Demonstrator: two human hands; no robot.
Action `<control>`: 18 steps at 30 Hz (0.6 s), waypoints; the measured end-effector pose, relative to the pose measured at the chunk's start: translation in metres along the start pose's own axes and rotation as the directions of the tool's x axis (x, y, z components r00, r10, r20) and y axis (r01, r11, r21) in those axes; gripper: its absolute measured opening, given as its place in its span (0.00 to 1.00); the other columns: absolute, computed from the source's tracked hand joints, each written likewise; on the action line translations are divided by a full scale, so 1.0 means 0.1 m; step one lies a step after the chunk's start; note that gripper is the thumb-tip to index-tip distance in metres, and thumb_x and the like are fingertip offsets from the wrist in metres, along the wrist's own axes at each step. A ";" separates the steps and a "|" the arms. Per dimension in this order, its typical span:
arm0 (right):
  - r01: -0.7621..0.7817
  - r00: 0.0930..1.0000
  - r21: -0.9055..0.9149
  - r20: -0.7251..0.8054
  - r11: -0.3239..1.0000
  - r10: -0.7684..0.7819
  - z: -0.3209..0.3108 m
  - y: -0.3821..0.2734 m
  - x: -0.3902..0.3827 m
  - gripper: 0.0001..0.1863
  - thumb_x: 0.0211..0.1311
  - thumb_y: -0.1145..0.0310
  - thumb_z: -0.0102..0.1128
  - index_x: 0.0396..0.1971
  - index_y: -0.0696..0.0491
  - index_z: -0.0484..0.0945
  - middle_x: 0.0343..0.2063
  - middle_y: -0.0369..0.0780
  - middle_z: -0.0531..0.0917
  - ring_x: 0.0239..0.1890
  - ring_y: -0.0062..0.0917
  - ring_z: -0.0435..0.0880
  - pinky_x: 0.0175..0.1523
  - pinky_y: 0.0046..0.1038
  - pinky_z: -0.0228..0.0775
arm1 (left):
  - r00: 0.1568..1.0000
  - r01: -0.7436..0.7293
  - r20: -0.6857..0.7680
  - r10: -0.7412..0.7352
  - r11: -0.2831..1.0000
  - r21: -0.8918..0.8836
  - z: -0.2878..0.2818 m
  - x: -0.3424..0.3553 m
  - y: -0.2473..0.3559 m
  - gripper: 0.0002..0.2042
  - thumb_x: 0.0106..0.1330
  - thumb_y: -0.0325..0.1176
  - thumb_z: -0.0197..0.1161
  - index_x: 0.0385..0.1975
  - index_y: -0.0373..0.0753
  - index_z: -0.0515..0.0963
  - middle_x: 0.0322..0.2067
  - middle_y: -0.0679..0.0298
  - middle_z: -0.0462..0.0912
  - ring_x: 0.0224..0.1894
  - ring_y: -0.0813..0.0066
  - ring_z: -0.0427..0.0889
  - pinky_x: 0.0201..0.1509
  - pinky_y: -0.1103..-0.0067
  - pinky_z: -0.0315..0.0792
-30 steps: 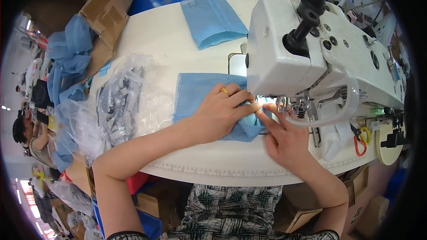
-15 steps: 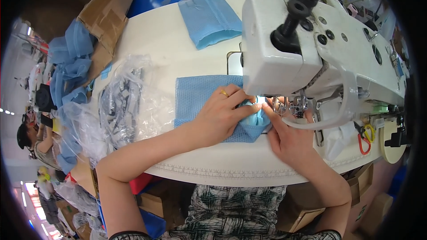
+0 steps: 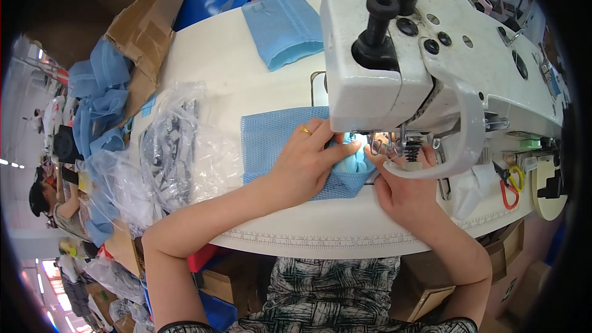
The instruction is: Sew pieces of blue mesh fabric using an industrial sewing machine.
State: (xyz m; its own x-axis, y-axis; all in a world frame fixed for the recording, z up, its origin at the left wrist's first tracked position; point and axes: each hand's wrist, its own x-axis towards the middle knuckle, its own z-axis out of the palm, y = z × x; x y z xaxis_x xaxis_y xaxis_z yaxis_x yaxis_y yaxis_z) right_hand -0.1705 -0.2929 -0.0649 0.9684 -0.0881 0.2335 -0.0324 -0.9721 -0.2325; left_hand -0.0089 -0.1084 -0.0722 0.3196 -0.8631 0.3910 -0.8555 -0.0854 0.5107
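One small gap now shows between the fingertips, which touched a second ago. The left hand pinches the blue net cloth, flat at left and bunched at right by the sewing machine. I can't tell what the right hand holds.

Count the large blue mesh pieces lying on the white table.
2. The near mesh piece lies under the left hand; the other mesh piece near the far edge of the table, left of the sewing machine. The machine may hide more.
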 end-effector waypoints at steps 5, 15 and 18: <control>0.035 0.998 -0.039 -0.042 0.999 -0.037 0.04 0.05 0.00 0.27 0.56 0.72 0.61 0.58 0.44 0.83 0.54 0.39 0.85 0.53 0.42 0.78 0.67 0.58 0.60 | 0.993 0.068 0.102 -0.061 0.995 -0.071 -0.04 0.03 -0.05 0.21 0.53 0.19 0.65 0.50 0.40 0.85 0.47 0.57 0.77 0.48 0.57 0.76 0.52 0.66 0.70; 0.034 0.998 -0.047 -0.056 0.998 -0.036 0.02 0.06 0.05 0.19 0.57 0.69 0.61 0.50 0.49 0.83 0.47 0.42 0.86 0.50 0.50 0.77 0.66 0.61 0.59 | 0.998 -0.017 0.053 0.018 0.999 -0.027 -0.05 0.06 -0.06 0.24 0.52 0.17 0.63 0.51 0.40 0.84 0.49 0.56 0.77 0.51 0.55 0.75 0.55 0.65 0.69; 0.085 0.993 -0.130 -0.069 0.988 -0.095 0.02 0.03 0.05 0.21 0.58 0.69 0.62 0.53 0.43 0.85 0.39 0.39 0.83 0.46 0.37 0.82 0.57 0.51 0.68 | 0.996 -0.081 0.048 0.081 0.997 -0.007 -0.10 0.05 -0.08 0.24 0.51 0.16 0.62 0.50 0.40 0.84 0.51 0.58 0.78 0.54 0.55 0.75 0.57 0.65 0.69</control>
State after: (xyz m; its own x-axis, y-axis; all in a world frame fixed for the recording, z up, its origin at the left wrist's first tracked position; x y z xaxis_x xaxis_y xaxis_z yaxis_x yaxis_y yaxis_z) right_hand -0.1651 -0.2961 -0.0659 0.9476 -0.0104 0.3192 0.0183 -0.9961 -0.0867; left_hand 0.0040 -0.1073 -0.0668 0.2291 -0.8900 0.3942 -0.8757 -0.0116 0.4827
